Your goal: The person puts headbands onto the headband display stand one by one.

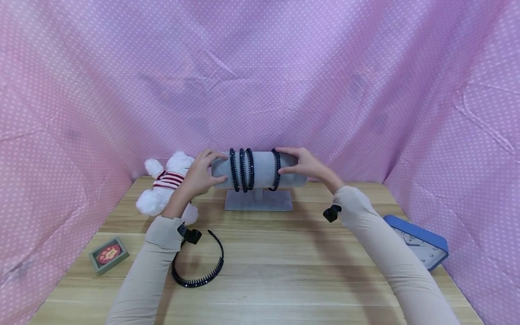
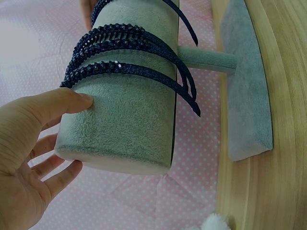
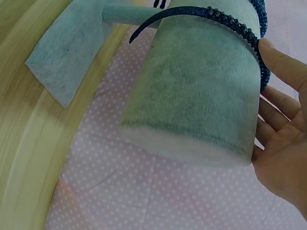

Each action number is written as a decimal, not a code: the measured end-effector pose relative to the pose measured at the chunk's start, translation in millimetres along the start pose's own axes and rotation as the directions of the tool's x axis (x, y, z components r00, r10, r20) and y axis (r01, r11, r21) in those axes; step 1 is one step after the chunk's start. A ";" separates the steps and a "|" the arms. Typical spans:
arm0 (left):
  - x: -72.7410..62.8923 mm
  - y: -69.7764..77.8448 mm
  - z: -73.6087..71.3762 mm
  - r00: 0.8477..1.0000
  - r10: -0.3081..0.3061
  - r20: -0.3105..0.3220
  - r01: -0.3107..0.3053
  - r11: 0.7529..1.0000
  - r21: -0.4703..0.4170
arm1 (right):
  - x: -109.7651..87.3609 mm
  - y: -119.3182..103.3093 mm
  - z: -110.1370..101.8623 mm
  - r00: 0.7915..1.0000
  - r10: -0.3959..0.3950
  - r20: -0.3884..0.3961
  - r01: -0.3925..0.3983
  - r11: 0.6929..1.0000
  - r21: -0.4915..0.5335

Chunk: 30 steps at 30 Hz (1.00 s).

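Observation:
A grey plush headband stand (image 1: 263, 169) with a horizontal roll stands at the back of the table. Three black beaded headbands (image 1: 242, 170) sit round the roll left of its middle, and another black headband (image 1: 276, 169) is right of it. My left hand (image 1: 201, 171) grips the roll's left end; in the left wrist view the thumb (image 2: 72, 101) lies on the plush and the fingers reach behind. On the right-side headband, my right hand (image 1: 301, 163) has its thumb and a finger; in the right wrist view the thumb (image 3: 280, 60) touches the beaded band and the other fingers are partly hidden.
Another black headband (image 1: 197, 282) lies on the wooden table (image 1: 276, 280), partly behind the left sleeve. A white plush toy (image 1: 152, 201) in a striped top sits at the back left. A small green frame (image 1: 109, 255) lies front left, and a blue clock (image 1: 420, 241) at right.

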<state>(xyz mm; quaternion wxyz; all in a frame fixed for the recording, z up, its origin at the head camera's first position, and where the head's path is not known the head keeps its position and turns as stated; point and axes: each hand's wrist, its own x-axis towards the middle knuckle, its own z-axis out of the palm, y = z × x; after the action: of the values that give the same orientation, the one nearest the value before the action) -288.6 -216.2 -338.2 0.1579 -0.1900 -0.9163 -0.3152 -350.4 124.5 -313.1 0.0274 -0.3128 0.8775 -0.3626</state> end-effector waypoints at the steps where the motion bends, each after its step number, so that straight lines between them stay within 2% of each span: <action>1: -0.1 -0.2 0.0 1.000 0.000 0.000 0.000 1.000 -0.002 | 0.8 -0.8 0.9 1.000 0.000 -0.001 0.000 1.000 -0.004; 10: 0.5 -1.3 0.5 1.000 -0.004 -0.001 0.004 1.000 -0.002 | 8.6 -5.5 5.6 0.999 -0.035 0.034 0.035 0.999 -0.024; 24: 0.6 -3.0 0.1 1.000 -0.001 0.003 0.001 1.000 -0.007 | 23.7 -16.1 11.5 0.995 0.026 0.099 -0.015 0.994 -0.109; 30: 0.3 -2.6 -0.1 1.000 -0.002 0.006 0.002 1.000 -0.001 | 30.4 -17.3 12.9 0.991 0.028 0.129 -0.016 0.995 -0.094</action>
<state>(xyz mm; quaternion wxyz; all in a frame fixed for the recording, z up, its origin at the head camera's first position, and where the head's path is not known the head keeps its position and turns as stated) -290.0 -218.1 -339.4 0.1547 -0.1903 -0.9168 -0.3152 -362.1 89.9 -305.9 0.0739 -0.3271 0.8931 -0.3000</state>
